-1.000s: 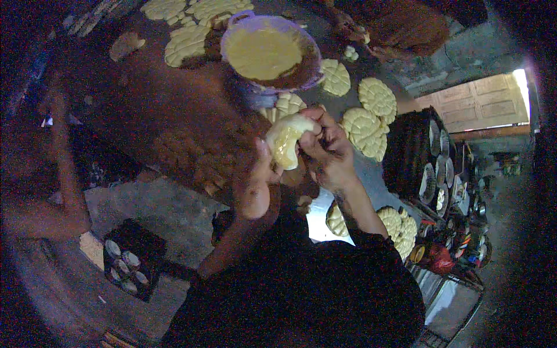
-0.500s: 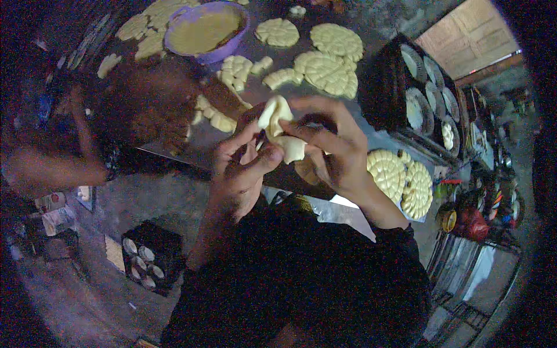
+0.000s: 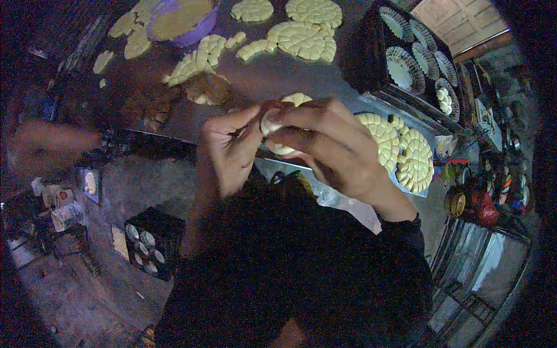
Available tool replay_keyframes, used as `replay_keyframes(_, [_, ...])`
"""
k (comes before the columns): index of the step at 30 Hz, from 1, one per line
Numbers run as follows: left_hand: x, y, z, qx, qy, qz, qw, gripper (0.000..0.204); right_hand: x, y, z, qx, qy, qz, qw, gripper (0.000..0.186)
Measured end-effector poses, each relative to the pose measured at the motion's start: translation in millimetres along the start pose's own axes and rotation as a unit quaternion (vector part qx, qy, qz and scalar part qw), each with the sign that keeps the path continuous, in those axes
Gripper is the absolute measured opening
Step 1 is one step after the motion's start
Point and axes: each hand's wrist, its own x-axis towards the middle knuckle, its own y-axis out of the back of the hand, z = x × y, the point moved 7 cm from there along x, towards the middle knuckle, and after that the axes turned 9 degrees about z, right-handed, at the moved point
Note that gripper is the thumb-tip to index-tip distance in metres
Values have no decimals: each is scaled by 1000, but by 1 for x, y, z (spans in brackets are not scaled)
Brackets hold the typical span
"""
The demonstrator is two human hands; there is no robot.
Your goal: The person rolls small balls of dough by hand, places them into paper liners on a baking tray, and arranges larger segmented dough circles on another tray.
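The left hand (image 3: 231,148) and right hand (image 3: 339,148) meet at the near edge of the bench (image 3: 284,81), fingers clamped together on a small pale dough piece (image 3: 271,123) between them. Segmented dough rounds (image 3: 415,161) lie beside the right wrist; farther off are fluted tins (image 3: 401,73) and a purple basin (image 3: 199,34).

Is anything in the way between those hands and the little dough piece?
No, nothing visible is in the way: the left hand and right hand both hold the pale dough piece directly.
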Motion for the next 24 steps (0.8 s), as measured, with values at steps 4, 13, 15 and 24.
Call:
replay_keyframes(4, [1, -2, 10, 98, -53, -25, 994, 21, 4, 8, 11, 69, -22, 12, 997, 19])
replay_keyframes(13, [27, 26, 7, -154, -104, -109, 977, 20, 44, -17, 28, 134, -104, 59, 984, 16])
replay_keyframes(15, [44, 43, 3, -53, -113, -92, 988, 20, 53, -28, 33, 177, -134, 82, 972, 39])
replay_keyframes(24, [110, 78, -51, -356, 268, -156, 881, 45, 91, -92, 67, -141, -169, 0, 976, 68])
